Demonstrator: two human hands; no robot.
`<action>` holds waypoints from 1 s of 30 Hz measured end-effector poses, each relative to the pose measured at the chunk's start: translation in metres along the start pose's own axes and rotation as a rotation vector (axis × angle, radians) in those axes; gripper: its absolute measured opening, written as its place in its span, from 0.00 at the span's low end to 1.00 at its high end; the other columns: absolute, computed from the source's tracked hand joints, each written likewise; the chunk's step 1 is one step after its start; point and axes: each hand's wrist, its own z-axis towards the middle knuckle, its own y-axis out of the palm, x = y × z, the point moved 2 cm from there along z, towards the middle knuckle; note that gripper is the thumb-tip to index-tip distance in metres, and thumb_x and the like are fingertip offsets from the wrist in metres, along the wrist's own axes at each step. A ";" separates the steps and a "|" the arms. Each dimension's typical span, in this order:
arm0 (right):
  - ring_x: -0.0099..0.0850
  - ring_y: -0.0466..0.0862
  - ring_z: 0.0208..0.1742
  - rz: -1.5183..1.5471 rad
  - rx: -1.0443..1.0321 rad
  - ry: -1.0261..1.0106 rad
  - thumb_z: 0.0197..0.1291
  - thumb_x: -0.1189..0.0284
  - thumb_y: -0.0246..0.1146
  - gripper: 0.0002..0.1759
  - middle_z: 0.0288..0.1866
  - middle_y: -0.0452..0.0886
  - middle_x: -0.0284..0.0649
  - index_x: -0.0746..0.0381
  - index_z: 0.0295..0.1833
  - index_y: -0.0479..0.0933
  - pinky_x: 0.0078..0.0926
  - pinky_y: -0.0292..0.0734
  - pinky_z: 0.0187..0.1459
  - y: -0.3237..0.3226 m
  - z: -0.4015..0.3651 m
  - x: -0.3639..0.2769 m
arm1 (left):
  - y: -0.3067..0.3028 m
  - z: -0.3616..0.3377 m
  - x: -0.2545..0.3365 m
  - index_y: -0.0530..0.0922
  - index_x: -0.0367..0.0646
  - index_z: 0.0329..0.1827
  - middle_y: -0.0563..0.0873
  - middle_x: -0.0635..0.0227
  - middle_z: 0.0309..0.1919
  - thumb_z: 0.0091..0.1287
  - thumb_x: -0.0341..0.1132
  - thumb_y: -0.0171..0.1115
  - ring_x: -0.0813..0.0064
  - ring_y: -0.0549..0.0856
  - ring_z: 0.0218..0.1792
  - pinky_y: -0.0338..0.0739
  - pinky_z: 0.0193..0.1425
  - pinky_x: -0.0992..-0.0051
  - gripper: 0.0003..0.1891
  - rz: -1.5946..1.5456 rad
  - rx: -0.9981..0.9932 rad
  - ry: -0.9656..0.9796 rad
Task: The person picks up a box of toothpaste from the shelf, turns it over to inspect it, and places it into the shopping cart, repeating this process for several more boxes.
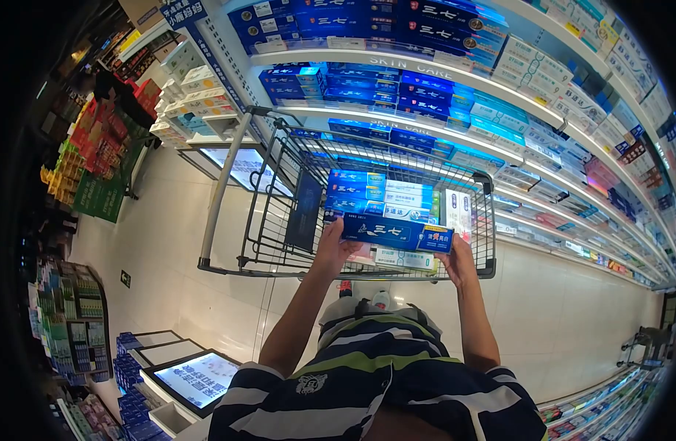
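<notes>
Held level between both hands is a dark blue toothpaste box (pixel 385 233) with white lettering and a toothbrush picture at its right end. My left hand (pixel 333 250) grips its left end, and my right hand (pixel 456 259) closes on its right end. The box is over a wire shopping cart (pixel 279 253), near the side closest to my body. Inside the cart lie blue toothpaste boxes (pixel 356 192), a white-and-blue box (pixel 408 195), and a white carton (pixel 458 213) at the right end. Part of a pale green-and-white box (pixel 404 258) shows below the held one.
Lit shelves (pixel 426 66) packed with boxed goods run along the cart's far side. The cart's handle (pixel 224 195) is at the left. Behind me on the left stands a display with a lit screen (pixel 194 378). A red-and-green product stand (pixel 99 158) is farther left, with a person beside it.
</notes>
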 end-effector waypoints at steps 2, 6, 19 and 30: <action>0.27 0.82 0.40 0.000 -0.017 -0.004 0.63 0.62 0.55 0.22 0.45 0.78 0.42 0.70 0.53 0.69 0.20 0.84 0.37 0.000 0.000 0.000 | 0.003 -0.003 0.002 0.73 0.43 0.49 0.82 0.67 0.36 0.68 0.47 0.49 0.75 0.81 0.34 0.77 0.42 0.72 0.17 -0.008 0.012 -0.006; 0.27 0.81 0.42 0.016 -0.018 -0.026 0.62 0.62 0.58 0.24 0.46 0.77 0.42 0.71 0.54 0.68 0.21 0.84 0.39 0.005 -0.001 -0.002 | 0.004 -0.005 0.004 0.73 0.44 0.48 0.82 0.67 0.36 0.69 0.46 0.49 0.75 0.81 0.36 0.76 0.46 0.72 0.16 -0.035 0.021 0.000; 0.31 0.81 0.45 -0.001 -0.011 0.006 0.62 0.65 0.58 0.25 0.50 0.75 0.45 0.70 0.59 0.63 0.25 0.83 0.42 0.005 0.001 0.003 | 0.004 -0.002 0.002 0.73 0.43 0.49 0.82 0.67 0.39 0.69 0.46 0.48 0.75 0.80 0.39 0.75 0.48 0.72 0.17 -0.018 -0.029 -0.011; 0.32 0.80 0.47 0.029 -0.020 0.017 0.62 0.64 0.57 0.26 0.51 0.74 0.45 0.71 0.58 0.63 0.27 0.83 0.44 0.001 0.005 0.002 | 0.010 -0.001 0.005 0.73 0.43 0.50 0.81 0.67 0.41 0.69 0.45 0.48 0.75 0.79 0.40 0.74 0.50 0.71 0.17 -0.026 0.002 0.001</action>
